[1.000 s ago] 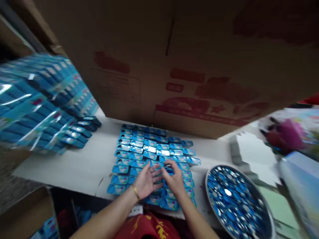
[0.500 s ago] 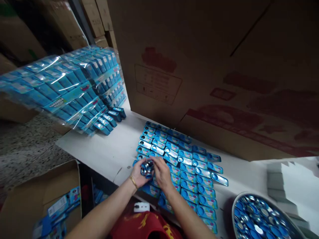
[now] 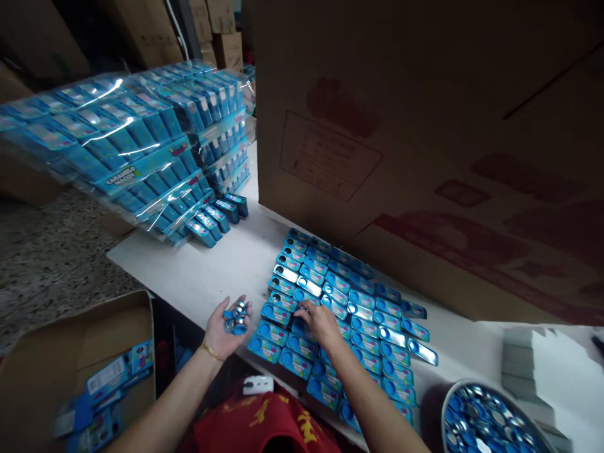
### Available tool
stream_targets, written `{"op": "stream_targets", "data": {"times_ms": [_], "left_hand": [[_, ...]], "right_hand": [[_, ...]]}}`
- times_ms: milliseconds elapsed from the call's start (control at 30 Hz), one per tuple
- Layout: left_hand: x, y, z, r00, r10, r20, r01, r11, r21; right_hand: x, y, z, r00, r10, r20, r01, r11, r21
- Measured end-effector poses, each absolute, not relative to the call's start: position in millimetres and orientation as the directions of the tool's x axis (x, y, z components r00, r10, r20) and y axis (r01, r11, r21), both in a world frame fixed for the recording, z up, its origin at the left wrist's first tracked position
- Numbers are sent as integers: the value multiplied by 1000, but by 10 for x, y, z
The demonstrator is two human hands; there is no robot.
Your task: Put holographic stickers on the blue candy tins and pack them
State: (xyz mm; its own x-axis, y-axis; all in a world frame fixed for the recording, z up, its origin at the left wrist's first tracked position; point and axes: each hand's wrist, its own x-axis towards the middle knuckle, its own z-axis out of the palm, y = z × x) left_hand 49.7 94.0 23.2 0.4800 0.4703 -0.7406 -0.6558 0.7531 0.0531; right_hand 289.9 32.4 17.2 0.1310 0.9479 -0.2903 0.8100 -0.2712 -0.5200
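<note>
My left hand (image 3: pixel 221 333) is palm up, fingers curled, cupping several small round blue-and-silver metal caps (image 3: pixel 237 319) just off the table's front edge. Over the rows of flat blue rectangular tins (image 3: pixel 268 332), my right hand (image 3: pixel 324 326) reaches in with its fingertips pinched together at a tin in the second column from the left. Whatever is between those fingertips is hidden. Most tins show a blue round spot at one end; several in the leftmost column show a dark one. A round metal bowl (image 3: pixel 444 409) full of similar caps stands at the lower right.
A large cardboard box (image 3: pixel 415 251) walls off the table's back. Plastic-wrapped blue packs (image 3: pixel 146 163) are stacked at left, with several small blue boxes (image 3: pixel 202 231) before them. An open carton (image 3: pixel 38 352) with blue packs sits lower left. Grey-white stacked pieces (image 3: pixel 523 371) lie at right.
My hands have parted: the left moved left with the caps, and the right left the caps and went right, onto the tins. The view has shifted slightly.
</note>
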Motion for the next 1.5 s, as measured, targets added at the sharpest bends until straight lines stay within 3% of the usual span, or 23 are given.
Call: {"op": "stream_targets", "data": {"times_ms": [133, 267, 367, 467, 600, 667, 833, 933, 1033, 1100, 1167, 1267, 1333, 1400, 1500], "left_hand": [[401, 915, 259, 464, 494, -735, -682, 729, 59], [346, 927, 260, 467, 495, -732, -697, 716, 40], [319, 939, 227, 469, 505, -725, -709, 704, 32], [315, 942, 189, 478, 516, -711, -719, 694, 21], [364, 965, 165, 490, 508, -709, -725, 688, -8], [409, 998, 165, 488, 511, -707, -730, 683, -10], [526, 1105, 153, 473, 519, -712, -737, 676, 3], [587, 1156, 136, 454, 524, -720, -745, 667, 16], [664, 1188, 125, 394, 537, -746, -753, 654, 73], [721, 1200, 122, 350, 534, -770, -755, 647, 105], [765, 1206, 117, 324, 529, -785, -759, 640, 118], [773, 1206, 98, 326, 529, -783, -773, 626, 101], [737, 1201, 75, 354, 529, -772, -784, 618, 64], [684, 1194, 49, 382, 531, -756, -792, 610, 29], [607, 1186, 23, 400, 540, -741, -798, 602, 9]], "right_hand": [[2896, 415, 131, 132, 962, -237, 701, -260, -664], [2708, 529, 70, 138, 902, -409, 396, -429, -812], [2502, 639, 76, 80, 909, -410, 436, -401, -805], [2354, 796, 124, 95, 943, -318, 743, -280, -608], [2265, 1071, 129, 170, 882, -439, 930, -291, -224], [2254, 1195, 92, 180, 848, -498, 942, -294, -161], [2283, 1257, 97, 181, 841, -510, 947, -290, -142], [2247, 1106, 223, 87, 924, -371, 928, -211, -308], [2098, 921, 335, -162, 984, -76, 800, 85, -594], [1975, 835, 355, -298, 954, 46, 717, 255, -649], [1901, 800, 330, -325, 941, 97, 680, 304, -667], [1962, 858, 265, -212, 970, 116, 612, 224, -759], [2096, 969, 240, -72, 996, 52, 633, 86, -769], [2234, 1120, 234, 70, 994, -78, 747, -104, -656], [2338, 1359, 216, 184, 934, -307, 892, -290, -346]]}}
